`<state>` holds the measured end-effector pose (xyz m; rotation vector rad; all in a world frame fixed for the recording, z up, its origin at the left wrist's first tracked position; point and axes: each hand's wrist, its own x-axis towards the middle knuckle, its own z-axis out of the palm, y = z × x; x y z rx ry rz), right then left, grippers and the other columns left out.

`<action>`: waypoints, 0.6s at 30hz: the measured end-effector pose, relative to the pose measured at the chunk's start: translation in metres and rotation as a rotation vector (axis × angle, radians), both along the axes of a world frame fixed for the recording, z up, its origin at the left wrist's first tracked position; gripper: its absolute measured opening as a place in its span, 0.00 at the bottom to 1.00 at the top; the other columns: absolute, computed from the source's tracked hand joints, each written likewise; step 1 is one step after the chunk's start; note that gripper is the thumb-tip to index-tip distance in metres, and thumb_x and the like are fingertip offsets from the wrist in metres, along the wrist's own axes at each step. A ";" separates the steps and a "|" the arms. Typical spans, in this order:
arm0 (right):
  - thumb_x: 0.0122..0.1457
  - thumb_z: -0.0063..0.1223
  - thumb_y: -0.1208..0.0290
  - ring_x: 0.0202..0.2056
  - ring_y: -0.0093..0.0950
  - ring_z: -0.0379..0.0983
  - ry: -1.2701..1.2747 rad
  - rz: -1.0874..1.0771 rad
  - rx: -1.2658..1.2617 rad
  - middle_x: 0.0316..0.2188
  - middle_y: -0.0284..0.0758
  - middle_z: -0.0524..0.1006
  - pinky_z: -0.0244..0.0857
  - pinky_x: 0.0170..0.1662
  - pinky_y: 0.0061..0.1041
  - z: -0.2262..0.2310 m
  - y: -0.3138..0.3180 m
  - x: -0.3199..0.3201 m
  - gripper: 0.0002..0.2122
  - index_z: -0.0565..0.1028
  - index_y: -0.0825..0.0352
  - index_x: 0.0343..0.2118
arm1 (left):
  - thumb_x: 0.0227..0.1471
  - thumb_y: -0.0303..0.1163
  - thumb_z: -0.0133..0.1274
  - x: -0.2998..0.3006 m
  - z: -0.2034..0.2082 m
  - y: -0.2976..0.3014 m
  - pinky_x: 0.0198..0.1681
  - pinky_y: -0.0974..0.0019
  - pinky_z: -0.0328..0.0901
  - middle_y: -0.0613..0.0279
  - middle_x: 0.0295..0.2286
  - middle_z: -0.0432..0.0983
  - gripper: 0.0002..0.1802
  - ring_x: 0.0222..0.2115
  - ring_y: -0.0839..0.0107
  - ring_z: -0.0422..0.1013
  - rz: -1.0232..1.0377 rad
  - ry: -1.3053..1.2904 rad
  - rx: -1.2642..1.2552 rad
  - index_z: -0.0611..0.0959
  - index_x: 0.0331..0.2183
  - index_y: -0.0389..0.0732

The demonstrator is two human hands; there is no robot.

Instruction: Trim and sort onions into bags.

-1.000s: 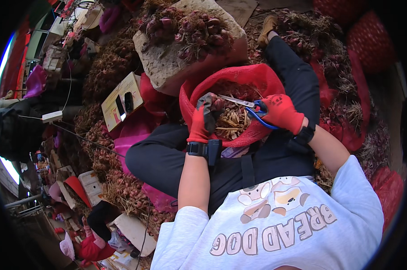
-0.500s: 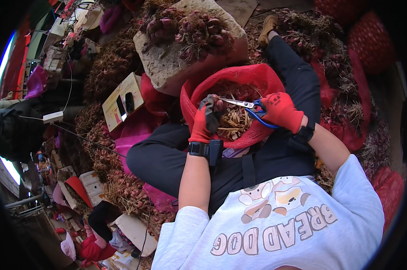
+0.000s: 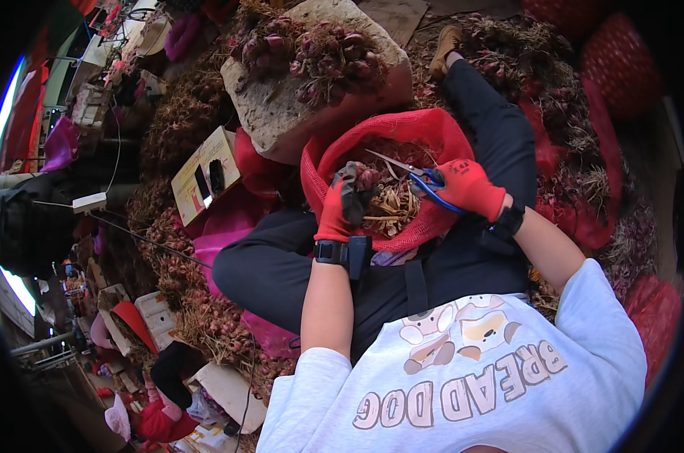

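My left hand (image 3: 342, 198), in a red and dark grey work glove, is closed round a reddish-purple bulb (image 3: 368, 177), a shallot or purple garlic by its look. Scissors (image 3: 423, 183) with blue handles are gripped in my gloved right hand (image 3: 469, 185). Their blades are parted, pointing left and away from me, just above the bulb and apart from it. Below both hands a red mesh sack (image 3: 447, 136) stands with its mouth wide, between my legs. Dry cut stalks (image 3: 393, 208) lie inside it.
Beyond the sack, a pale block (image 3: 262, 117) carries bunches of bulbs (image 3: 342, 60). A yellowish board (image 3: 187, 185) with two dark, phone-like devices lies to its left. Heaped bulbs (image 3: 198, 302) flank me. Another person in red (image 3: 160, 419) is at lower left.
The scissors' blades have drawn away from the bulb and tipped upward, opening wider. My right hand has shifted only slightly. My left hand still holds the bulb, which now shows more.
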<state>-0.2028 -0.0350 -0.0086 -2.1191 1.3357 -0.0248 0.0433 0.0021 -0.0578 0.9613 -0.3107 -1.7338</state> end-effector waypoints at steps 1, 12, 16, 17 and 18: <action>0.47 0.49 0.39 0.30 0.39 0.75 0.001 -0.001 0.000 0.24 0.41 0.77 0.67 0.34 0.34 0.003 0.001 0.000 0.26 0.78 0.63 0.26 | 0.58 0.44 0.45 -0.001 0.000 0.000 0.39 0.73 0.65 0.74 0.25 0.68 0.12 0.29 0.82 0.68 -0.001 0.001 0.000 0.72 0.30 0.47; 0.50 0.58 0.56 0.27 0.25 0.74 -0.510 -0.241 0.160 0.26 0.36 0.77 0.65 0.33 0.24 0.007 -0.006 0.027 0.16 0.76 0.66 0.30 | 0.60 0.42 0.40 -0.004 0.012 -0.004 0.32 0.73 0.63 0.69 0.25 0.66 0.16 0.26 0.77 0.65 -0.312 -1.286 -0.611 0.69 0.27 0.40; 0.49 0.60 0.63 0.28 0.17 0.71 -0.924 -0.235 0.441 0.26 0.31 0.76 0.64 0.32 0.19 -0.036 -0.031 0.047 0.13 0.75 0.68 0.31 | 0.59 0.35 0.41 -0.022 0.028 -0.002 0.33 0.74 0.63 0.67 0.28 0.68 0.11 0.28 0.77 0.66 -0.289 -0.671 -0.255 0.72 0.32 0.37; 0.49 0.60 0.65 0.28 0.17 0.71 -0.926 -0.180 0.557 0.26 0.30 0.76 0.64 0.32 0.18 -0.034 -0.034 0.056 0.13 0.74 0.68 0.32 | 0.57 0.32 0.44 -0.011 0.004 0.003 0.35 0.71 0.62 0.64 0.29 0.68 0.09 0.30 0.72 0.66 -0.241 -0.712 -0.339 0.73 0.32 0.37; 0.49 0.60 0.68 0.28 0.16 0.70 -0.925 -0.142 0.667 0.27 0.29 0.76 0.64 0.32 0.17 -0.035 -0.035 0.056 0.12 0.74 0.69 0.33 | 0.54 0.30 0.47 -0.011 0.000 0.003 0.37 0.67 0.61 0.62 0.29 0.69 0.07 0.31 0.67 0.66 -0.208 -0.744 -0.426 0.73 0.31 0.36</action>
